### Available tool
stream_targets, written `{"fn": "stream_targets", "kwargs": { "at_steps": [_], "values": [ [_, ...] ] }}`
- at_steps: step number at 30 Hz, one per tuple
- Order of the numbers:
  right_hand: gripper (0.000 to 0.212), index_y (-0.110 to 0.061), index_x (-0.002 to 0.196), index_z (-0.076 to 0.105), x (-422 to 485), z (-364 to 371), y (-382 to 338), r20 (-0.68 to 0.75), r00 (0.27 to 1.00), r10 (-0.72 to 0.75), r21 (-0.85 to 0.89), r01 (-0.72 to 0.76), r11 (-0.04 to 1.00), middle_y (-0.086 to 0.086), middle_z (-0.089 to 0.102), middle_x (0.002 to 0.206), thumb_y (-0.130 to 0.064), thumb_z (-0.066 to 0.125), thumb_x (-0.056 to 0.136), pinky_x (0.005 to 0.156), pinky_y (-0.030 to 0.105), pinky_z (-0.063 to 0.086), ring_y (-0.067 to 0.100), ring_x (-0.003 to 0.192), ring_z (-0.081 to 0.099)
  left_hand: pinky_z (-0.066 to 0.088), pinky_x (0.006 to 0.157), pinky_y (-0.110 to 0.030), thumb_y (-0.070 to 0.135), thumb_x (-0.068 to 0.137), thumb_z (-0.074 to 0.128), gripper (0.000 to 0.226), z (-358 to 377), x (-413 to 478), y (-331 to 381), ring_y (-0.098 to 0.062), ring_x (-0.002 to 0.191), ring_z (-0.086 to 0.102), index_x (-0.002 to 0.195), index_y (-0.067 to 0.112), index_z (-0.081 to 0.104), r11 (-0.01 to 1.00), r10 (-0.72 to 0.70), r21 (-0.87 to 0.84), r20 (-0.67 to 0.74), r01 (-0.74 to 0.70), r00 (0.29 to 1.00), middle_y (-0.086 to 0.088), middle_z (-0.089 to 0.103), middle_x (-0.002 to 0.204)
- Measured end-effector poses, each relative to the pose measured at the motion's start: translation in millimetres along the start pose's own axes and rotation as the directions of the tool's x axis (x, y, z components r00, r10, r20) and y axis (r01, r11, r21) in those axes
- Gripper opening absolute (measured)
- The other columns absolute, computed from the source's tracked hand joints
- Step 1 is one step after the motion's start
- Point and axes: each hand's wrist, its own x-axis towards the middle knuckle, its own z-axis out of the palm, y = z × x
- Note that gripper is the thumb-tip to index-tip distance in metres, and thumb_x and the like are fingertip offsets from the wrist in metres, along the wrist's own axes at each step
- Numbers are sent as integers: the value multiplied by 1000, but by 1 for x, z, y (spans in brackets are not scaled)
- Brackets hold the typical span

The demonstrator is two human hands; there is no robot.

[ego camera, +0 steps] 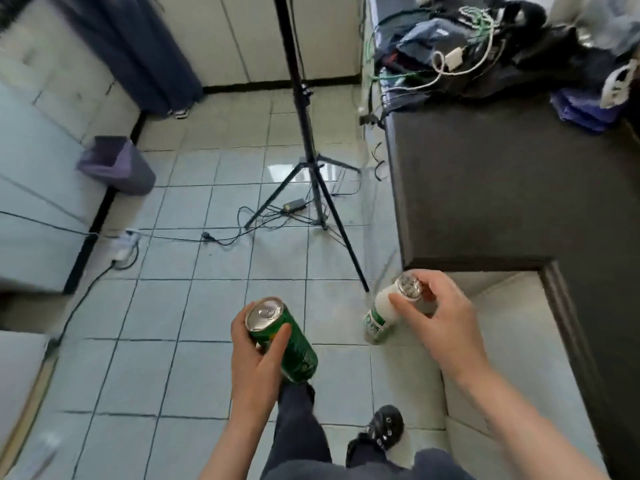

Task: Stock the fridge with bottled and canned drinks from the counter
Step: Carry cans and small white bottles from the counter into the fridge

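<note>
The left hand covers part of the green can, and the print on the can is too blurred to read. Fingers of the right hand hide part of the cap of the bottle; its label text is illegible. The tripod is cut off at the top edge. The white units at left are smeared by blur. Both forearms run off the bottom edge.
</note>
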Motion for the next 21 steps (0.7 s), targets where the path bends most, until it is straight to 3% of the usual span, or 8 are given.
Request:
{"fn": "stream_targets", "kwargs": {
  "at_steps": [3, 7, 11, 14, 18, 21],
  "values": [
    [21, -43, 93, 55, 11, 47, -27, 121, 992, -47, 5, 47, 999, -23, 60, 91, -49, 69, 78, 76, 19, 42, 1, 88, 56, 47, 68, -5, 12, 86, 66, 46, -42, 12, -10, 17, 90, 56, 123, 28, 45, 998, -51, -44, -114, 46, 992, 21, 54, 108],
    [27, -47, 88, 51, 25, 123, -72, 239, 965, -111, -5, 116, 993, -22, 59, 87, -35, 74, 79, 71, 4, 36, -8, 88, 52, 45, 70, -4, 10, 85, 67, 45, -109, 37, -21, 17, 89, 56, 121, 26, 45, 992, -100, -102, -226, 79, 969, 21, 55, 106],
    [22, -39, 93, 55, 39, 209, -123, 351, 925, -146, -8, 159, 987, -15, 60, 89, -30, 71, 80, 70, 14, 40, 0, 84, 55, 43, 75, -11, 14, 85, 68, 46, -193, 70, -30, 12, 94, 55, 120, 30, 44, 986, -136, -133, -322, 97, 937, 20, 55, 107],
    [18, -27, 98, 60, 46, 277, -162, 421, 888, -185, 3, 202, 979, -15, 60, 91, -30, 68, 82, 72, 15, 41, 1, 85, 55, 44, 68, -2, 13, 84, 68, 46, -259, 95, -40, 19, 90, 54, 119, 32, 44, 984, -145, -153, -394, 91, 908, 19, 55, 107],
    [19, -28, 97, 60, 54, 362, -219, 477, 839, -262, 69, 261, 963, -16, 61, 91, -23, 70, 81, 73, 14, 40, 0, 87, 55, 45, 70, -8, 15, 84, 70, 47, -344, 125, -50, 10, 94, 56, 118, 34, 44, 977, -178, -192, -494, 94, 851, 17, 57, 109],
    [23, -33, 99, 57, 57, 415, -257, 562, 760, -326, 77, 345, 935, -19, 60, 93, -25, 70, 81, 73, 14, 40, -2, 89, 54, 43, 74, -10, 15, 84, 69, 48, -398, 135, -55, 7, 97, 55, 121, 31, 43, 973, -192, -216, -576, 78, 795, 16, 56, 109]
  ]
}}
